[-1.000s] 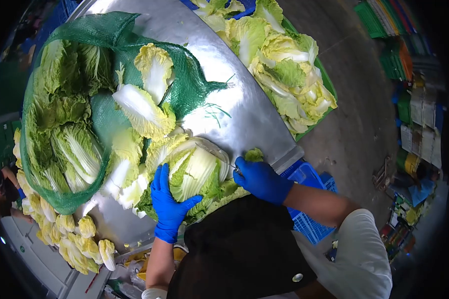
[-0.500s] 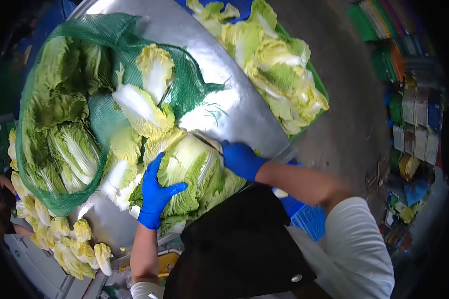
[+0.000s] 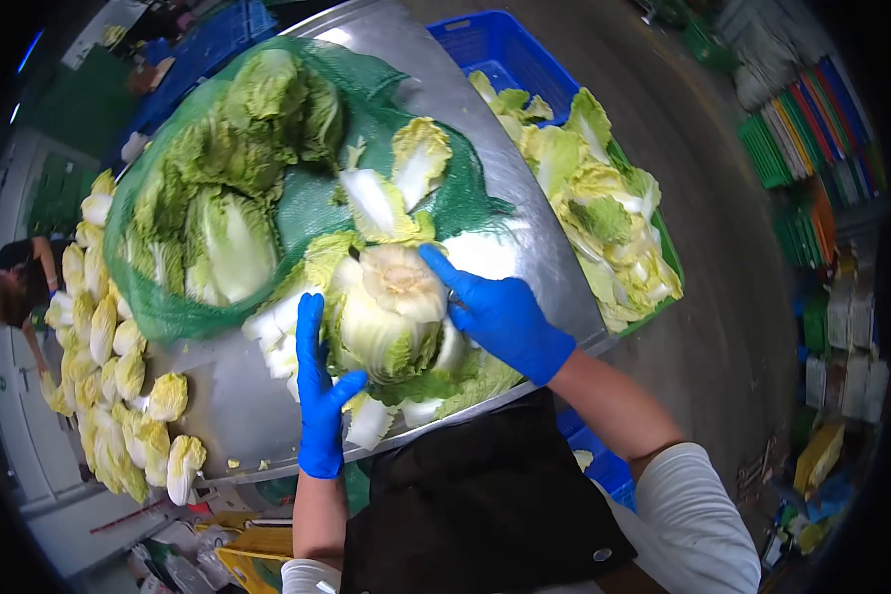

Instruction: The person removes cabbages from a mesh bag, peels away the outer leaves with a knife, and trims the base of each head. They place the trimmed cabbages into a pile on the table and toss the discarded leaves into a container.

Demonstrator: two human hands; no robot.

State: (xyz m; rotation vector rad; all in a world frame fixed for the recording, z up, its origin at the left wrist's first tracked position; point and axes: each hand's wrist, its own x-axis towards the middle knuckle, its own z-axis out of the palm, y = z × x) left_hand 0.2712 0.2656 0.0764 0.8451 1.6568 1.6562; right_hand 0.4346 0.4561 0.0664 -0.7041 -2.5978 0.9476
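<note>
A napa cabbage head (image 3: 381,322) stands on the metal table close to my apron, its pale cut base turned up. My left hand (image 3: 322,396), in a blue glove, is at its left side with fingers stretched and thumb apart. At the right of the base is my right hand (image 3: 505,317), also blue-gloved. Its index finger lies along the base's edge and its other fingers curl under; a small dark bit shows there, too hidden to name. Loose cabbage leaves (image 3: 374,206) lie behind the head, and more lie under it.
A green mesh bag (image 3: 307,213) with several whole cabbages covers the table's (image 3: 535,257) left back. Trimmed yellow cabbages (image 3: 129,376) are piled at left, near another person's arm (image 3: 45,262). Beyond the right edge stand a leaf-filled green crate (image 3: 653,307) and a blue crate (image 3: 554,69).
The cabbage has been tipped so that its base faces up. My right hand's index finger has stretched out over it, and my left hand's fingers have straightened. The view has shifted too.
</note>
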